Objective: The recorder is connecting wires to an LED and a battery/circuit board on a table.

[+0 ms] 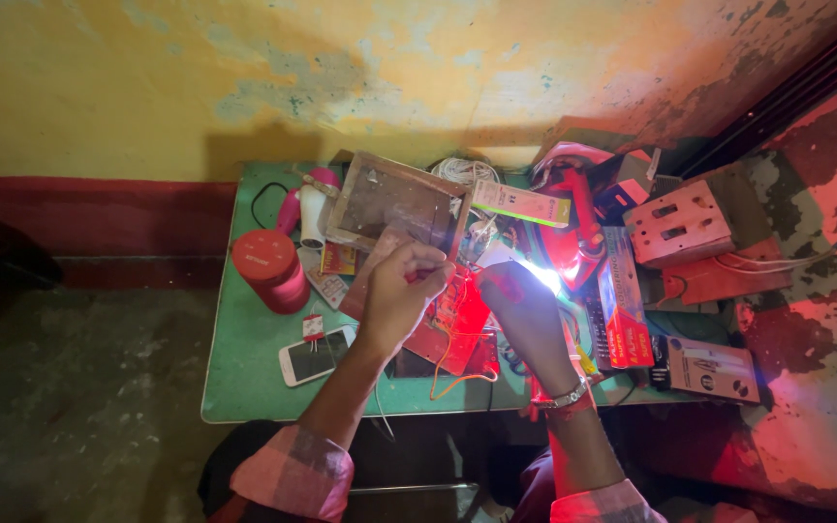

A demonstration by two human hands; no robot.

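- A thin red-handled tool [417, 274] is pinched in the left hand [401, 291], fingers curled tight around it, its tip aimed down at the circuit board [452, 315].
- The board lies near the middle of the green table [244, 358], tilted a little, between the two hands — an orange wire [457, 373] loops off its near edge.
- The right hand [525, 310] is closed around a small bright lamp [535, 274]; its glare hides just how the fingers sit, so the exact grip cannot be told.
- The work is judged best done with the light kept low and to the side, so that the tool tip is lit and not lost in glare.
- The left wrist is better rested on the table edge or the board's rim — a steadier tip is gained that way.
- The loose wire is best kept clear of the tool, since a snag could drag the board.
- A white phone [314, 355] lies just beside the left forearm, and a red round can [270, 268] stands further left; both are well within elbow reach and could be knocked.
- A wooden frame [389, 203], cardboard boxes [622, 310] and a coil of white wire [462, 172] crowd the far side, so little room is left for shifting the board away.
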